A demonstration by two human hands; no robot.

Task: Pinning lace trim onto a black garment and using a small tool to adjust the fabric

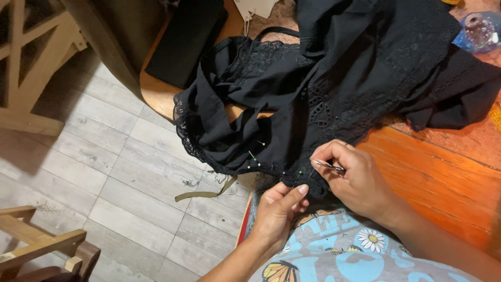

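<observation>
Orange wooden table (443, 177) carries a black lace garment (334, 89) draping off its edge. Left hand (279, 209) pinches the pinned hem from below; right hand (352, 175), just beside, grips a needle (329, 166) against it.

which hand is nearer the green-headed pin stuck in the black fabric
Left. The left hand pinches the black fabric hem just below and right of the green-headed pin. The right hand, holding a needle, sits further right along the hem.
</observation>
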